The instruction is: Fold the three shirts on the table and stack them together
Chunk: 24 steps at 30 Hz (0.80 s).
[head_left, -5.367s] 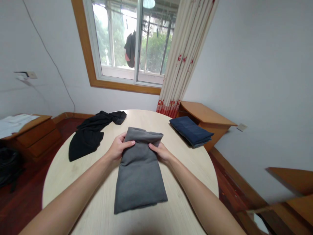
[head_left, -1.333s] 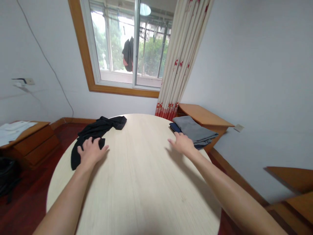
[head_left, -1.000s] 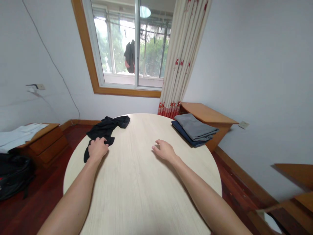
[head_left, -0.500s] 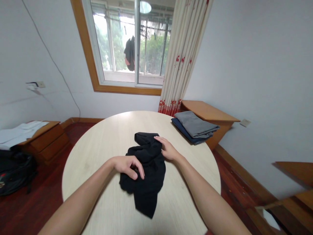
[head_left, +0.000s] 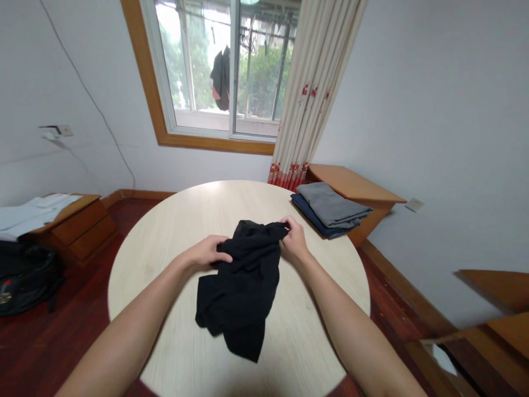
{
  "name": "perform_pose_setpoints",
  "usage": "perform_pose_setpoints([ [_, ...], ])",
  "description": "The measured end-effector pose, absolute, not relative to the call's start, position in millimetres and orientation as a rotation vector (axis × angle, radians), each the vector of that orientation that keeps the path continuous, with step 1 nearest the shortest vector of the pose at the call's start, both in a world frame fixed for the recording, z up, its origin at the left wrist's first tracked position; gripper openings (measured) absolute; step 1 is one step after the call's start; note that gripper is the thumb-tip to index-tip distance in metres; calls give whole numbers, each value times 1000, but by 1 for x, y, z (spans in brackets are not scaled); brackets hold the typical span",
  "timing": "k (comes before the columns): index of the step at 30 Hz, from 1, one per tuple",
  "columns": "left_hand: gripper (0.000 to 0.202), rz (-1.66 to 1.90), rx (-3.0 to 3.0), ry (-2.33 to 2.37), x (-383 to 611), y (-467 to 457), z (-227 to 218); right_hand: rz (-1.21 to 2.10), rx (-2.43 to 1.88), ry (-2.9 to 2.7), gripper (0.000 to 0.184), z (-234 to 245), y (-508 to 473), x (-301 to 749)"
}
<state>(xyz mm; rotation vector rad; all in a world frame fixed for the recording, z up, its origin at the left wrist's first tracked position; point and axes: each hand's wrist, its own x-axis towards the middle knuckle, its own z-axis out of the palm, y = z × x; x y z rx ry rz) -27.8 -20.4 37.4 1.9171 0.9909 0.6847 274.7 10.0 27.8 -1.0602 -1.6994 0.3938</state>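
Note:
A crumpled black garment [head_left: 248,275] lies in folds on the round pale wooden table [head_left: 152,298]; its exact kind does not show. At its upper right corner my right hand [head_left: 294,237] pinches the fabric and holds it up a little. My left hand [head_left: 209,250] grips the garment's upper left side, thumb on top and fingertips hidden in the cloth. The lower end hangs loose toward me, spread flat on the tabletop with a pointed corner.
Folded grey trousers or similar cloth [head_left: 333,205] lie over dark blue folded cloth [head_left: 308,212] at the table's far right. Behind stands a wooden cabinet [head_left: 355,184] beside a curtain [head_left: 308,110]. To the left are a nightstand [head_left: 78,231] and a black bag [head_left: 28,278].
My left hand has moved up from the middle of the garment to its upper left side and taken hold. My right hand has closed on the upper corner and drawn it rightward.

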Motion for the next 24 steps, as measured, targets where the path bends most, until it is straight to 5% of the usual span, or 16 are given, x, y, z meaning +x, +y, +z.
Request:
perform_pose_setpoints([
  [8, 46, 1824, 1266, 1355, -100, 11, 48, 164, -1291, -1282, 28, 30, 36, 329],
  [12, 37, 1975, 1080, 1688, -110, 20, 35, 366, -1446, -1314, 38, 13, 47, 332],
  [17, 29, 1577, 1853, 1803, -92, 7, 33, 630, -1429, -1530, 47, 12, 34, 312],
  [24, 41, 574, 2267, 997, -48, -18, 33, 711, -947, -2368, 75, 20, -8, 269],
])
